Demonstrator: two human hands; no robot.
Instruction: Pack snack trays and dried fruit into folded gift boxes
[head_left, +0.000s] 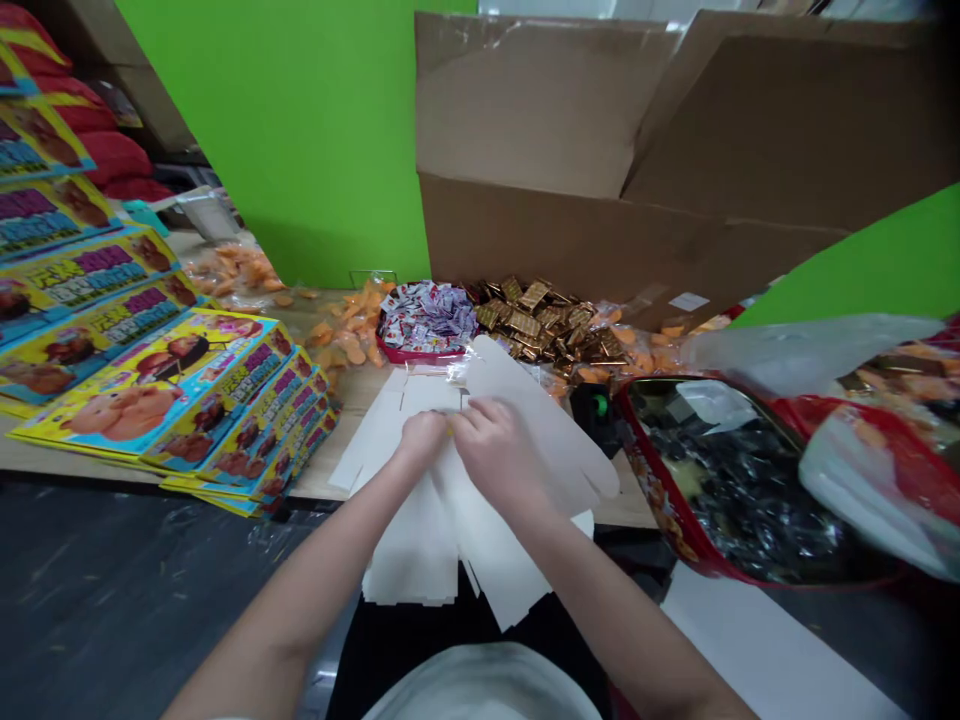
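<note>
A white cardboard box blank, partly folded, lies with its plain side up in front of me at the table's edge. My left hand is closed near its middle, the fingers bent down onto the card. Right beside it, my right hand is closed too, thumb and fingertips pinched at a card edge. The two hands almost touch, and a tiny yellow spot shows between them. A wide white flap spreads out to the right of my right hand. What lies under the fingertips is hidden.
Colourful printed boxes are stacked at left. Behind the card sit a red tray of small sachets, gold-wrapped packets and orange pieces in clear bags. A red-rimmed tin of dark packets stands right, before a large brown carton.
</note>
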